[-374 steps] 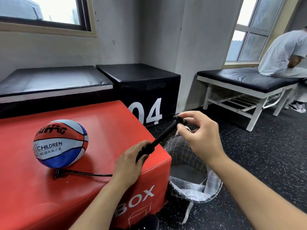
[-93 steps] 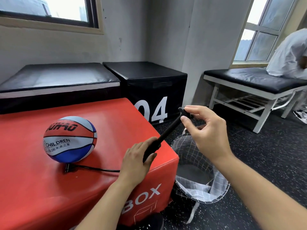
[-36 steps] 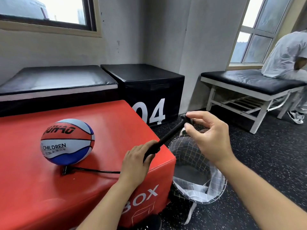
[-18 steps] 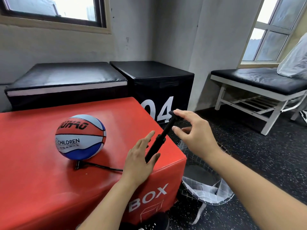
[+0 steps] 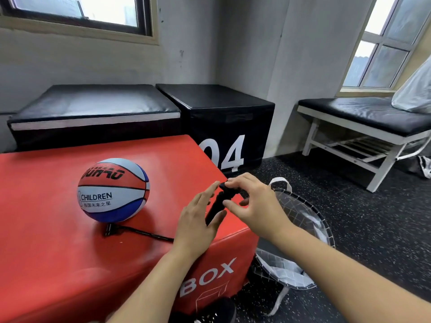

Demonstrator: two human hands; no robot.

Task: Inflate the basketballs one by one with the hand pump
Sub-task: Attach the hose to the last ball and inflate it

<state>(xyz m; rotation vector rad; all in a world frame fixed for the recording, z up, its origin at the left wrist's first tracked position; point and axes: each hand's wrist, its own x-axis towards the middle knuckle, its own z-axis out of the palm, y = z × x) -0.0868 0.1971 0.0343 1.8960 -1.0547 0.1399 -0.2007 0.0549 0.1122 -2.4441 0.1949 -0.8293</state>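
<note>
A: Since approx half a sec ago the pump handle's gone down – right hand (image 5: 254,206) is lower now, close to the left hand (image 5: 198,220), and the bare rod between them is mostly gone from sight.

B: Grip status?

A: Left hand's fingers are straight, spread wide, palm side against the hand pump (image 5: 215,207) barrel w/ the thumb under it – not wrapped. Right hand pinches the pump's T-handle at the top, fingertips (image 5: 231,180) on it, thumb below.

B: Pump visible?

A: Barely. Short black cylinder, tilted, lower end hidden behind the left hand. Can't make out the base. Sits at the right edge of the red box (image 5: 58,252), near its front right corner.

B: Ball?

A: Basketball (image 5: 113,190) rests mid-box, left of the hands, well apart from them. Pebbled rubber, red/white/blue panels, "CHILDREN" printed, upper logo reads upside down. Thin black hose (image 5: 140,233) runs from under the ball along the box top and vanishes behind the left wrist. Needle end is tucked under the ball, can't see the valve.

B: Else?

A: Red box is padded vinyl, "BOX" on the front, bottom cut off. Mesh-sided laundry-type basket (image 5: 303,220) on the floor beside the box's right side, partly behind the right forearm. Black "04" plyo box (image 5: 221,108) behind, glossy.
</note>
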